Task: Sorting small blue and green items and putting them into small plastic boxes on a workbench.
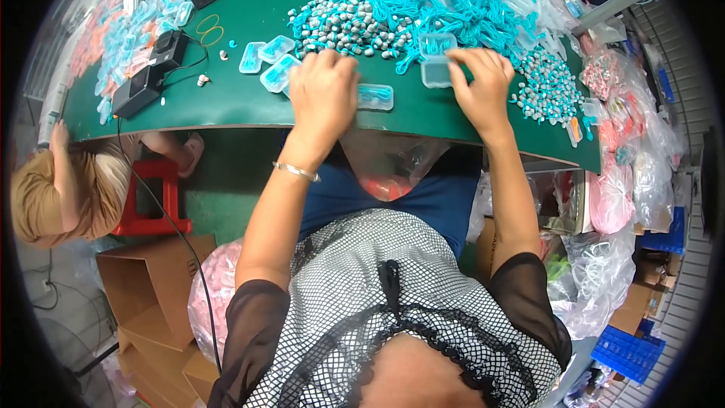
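My right hand [485, 89] has its thumb and fingers at the right edge of a small clear plastic case [437, 73], which lies open with its lid toward the far side; turquoise pieces show in the lid half. To its left, my left hand [323, 98] hangs over the table with fingers curled down and slightly blurred; whatever they hold is hidden. Beside that hand lie several closed clear cases [277, 49] with turquoise contents. Another filled case [375, 97] rests just right of the left hand, near the table's front edge.
Beyond my hands are a heap of grey-and-turquoise earplug-like pieces [343, 21] and a tangle of turquoise cords [461, 11]. A second heap [547, 87] lies at right. Black devices [140, 91] stand on the green table [242, 98] at left. A person [72, 189] sits nearby.
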The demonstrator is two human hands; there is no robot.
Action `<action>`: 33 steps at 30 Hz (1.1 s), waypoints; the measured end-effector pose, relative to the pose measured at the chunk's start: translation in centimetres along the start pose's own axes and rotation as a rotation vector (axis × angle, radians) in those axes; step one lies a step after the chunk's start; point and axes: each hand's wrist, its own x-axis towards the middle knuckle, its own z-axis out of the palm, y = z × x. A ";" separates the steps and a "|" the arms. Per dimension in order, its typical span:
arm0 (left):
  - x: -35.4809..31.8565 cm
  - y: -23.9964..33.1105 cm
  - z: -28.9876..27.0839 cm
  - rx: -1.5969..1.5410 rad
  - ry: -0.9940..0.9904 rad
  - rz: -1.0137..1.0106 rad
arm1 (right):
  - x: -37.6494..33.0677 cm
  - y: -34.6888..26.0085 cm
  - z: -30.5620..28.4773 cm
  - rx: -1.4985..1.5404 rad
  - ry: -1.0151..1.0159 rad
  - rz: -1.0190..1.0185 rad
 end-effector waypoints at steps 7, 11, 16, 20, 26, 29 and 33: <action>3.7 -1.6 3.1 0.311 -0.147 -0.028 | -6.0 1.2 -3.5 -0.147 -0.138 0.140; 3.3 -2.2 2.7 0.297 -0.158 -0.032 | -6.2 0.8 -3.4 -0.026 -0.122 0.177; 3.5 -0.5 1.0 -0.031 -0.011 -0.033 | -6.2 5.8 -6.2 -0.257 0.011 0.277; 2.9 2.9 0.9 -0.629 -0.107 -0.185 | -5.9 9.9 -6.4 -0.437 -0.008 0.300; 0.9 8.0 1.8 -0.816 -0.305 -0.220 | -3.8 12.0 -4.5 -0.679 -0.230 0.350; 0.6 9.1 2.7 -0.885 -0.353 -0.249 | -3.8 12.3 -4.8 -0.682 -0.280 0.351; 0.1 9.7 3.4 -0.916 -0.354 -0.265 | -3.3 7.9 -6.0 -0.275 -0.067 0.294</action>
